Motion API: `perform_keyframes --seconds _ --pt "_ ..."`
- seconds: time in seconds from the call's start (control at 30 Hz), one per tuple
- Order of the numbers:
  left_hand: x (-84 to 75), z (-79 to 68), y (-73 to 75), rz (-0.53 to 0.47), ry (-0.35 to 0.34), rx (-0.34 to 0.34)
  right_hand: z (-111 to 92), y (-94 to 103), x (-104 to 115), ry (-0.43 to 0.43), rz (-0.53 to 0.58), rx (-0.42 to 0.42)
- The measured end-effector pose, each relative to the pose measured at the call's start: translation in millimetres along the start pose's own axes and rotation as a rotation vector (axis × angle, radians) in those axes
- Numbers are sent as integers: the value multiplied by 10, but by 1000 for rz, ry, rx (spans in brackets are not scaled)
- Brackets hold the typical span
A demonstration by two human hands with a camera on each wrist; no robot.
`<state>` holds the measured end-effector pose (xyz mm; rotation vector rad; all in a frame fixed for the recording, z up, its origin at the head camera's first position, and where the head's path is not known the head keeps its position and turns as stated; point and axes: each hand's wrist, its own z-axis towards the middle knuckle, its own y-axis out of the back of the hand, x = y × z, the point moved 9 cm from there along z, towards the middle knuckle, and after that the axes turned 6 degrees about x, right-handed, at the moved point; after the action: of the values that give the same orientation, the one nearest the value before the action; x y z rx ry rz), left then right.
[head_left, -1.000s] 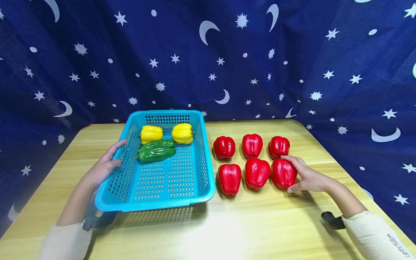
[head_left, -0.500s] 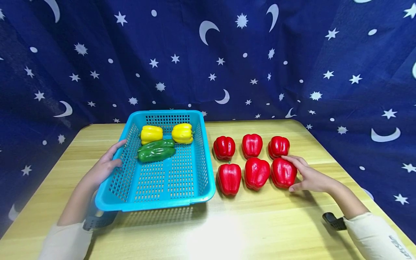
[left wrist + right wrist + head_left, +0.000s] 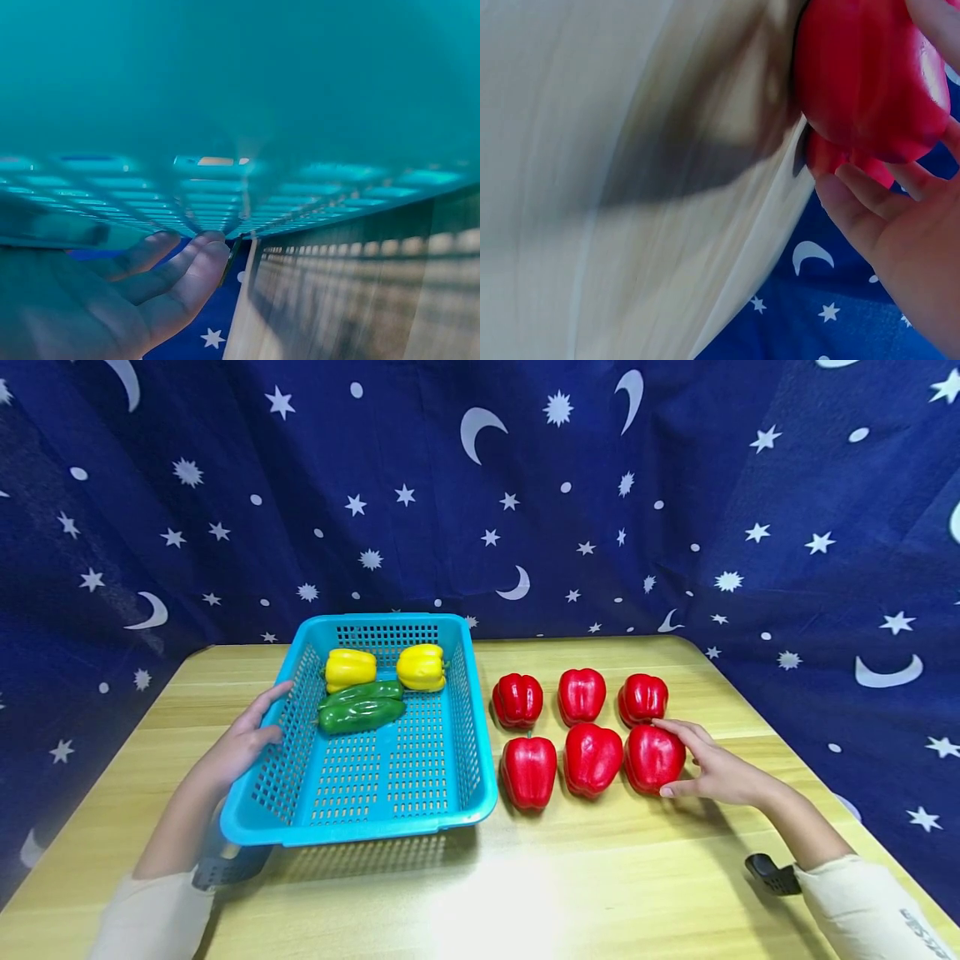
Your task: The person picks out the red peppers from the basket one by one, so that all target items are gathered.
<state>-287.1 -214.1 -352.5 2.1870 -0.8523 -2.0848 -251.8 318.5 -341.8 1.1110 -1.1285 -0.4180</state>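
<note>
In the head view, my left hand (image 3: pixel 240 745) is at the left side of a blue perforated plastic basket (image 3: pixel 360 833), fingertips at its rim. In the left wrist view its fingers (image 3: pixel 180 281) lie loosely extended beside the basket wall. Inside the basket sit two yellow bell peppers, one at the left (image 3: pixel 349 671) and one at the right (image 3: pixel 422 667), with two long green peppers (image 3: pixel 362 716) in front. My right hand (image 3: pixel 716 772) holds the front right red bell pepper (image 3: pixel 651 760) from its right side, thumb in front and fingers behind.
Several other red bell peppers, such as the front middle one (image 3: pixel 592 762) and the back right one (image 3: pixel 642 699), stand in two rows right of the basket. A wooden table (image 3: pixel 600 877) carries everything. A dark blue curtain (image 3: pixel 420 435) with moons and stars hangs behind it.
My right hand has shifted very slightly, its thumb moving in against the red bell pepper. The left hand, basket and other peppers look unmoved.
</note>
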Motion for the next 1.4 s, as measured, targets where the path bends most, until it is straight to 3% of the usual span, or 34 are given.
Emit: perform_keyframes --seconds 0.3,0.57,0.73,0.97,1.13,1.27,1.4 --pt "6 18 -10 -6 -1 7 24 23 17 53 -99 -52" --pt "1 45 -29 -12 5 11 -25 37 -12 29 -90 -64" --pt "-1 55 -20 1 4 6 -65 106 -100 -23 -55 -51" --pt "48 59 5 6 17 -4 -118 253 -291 -177 -57 16" --pt "43 64 60 132 33 2 -67 577 -357 -233 -93 -24" --pt "-54 78 136 367 0 9 10 874 -304 -233 -133 -163" --pt "-224 60 267 599 -2 -40 130 1097 -148 -213 -189 -310"
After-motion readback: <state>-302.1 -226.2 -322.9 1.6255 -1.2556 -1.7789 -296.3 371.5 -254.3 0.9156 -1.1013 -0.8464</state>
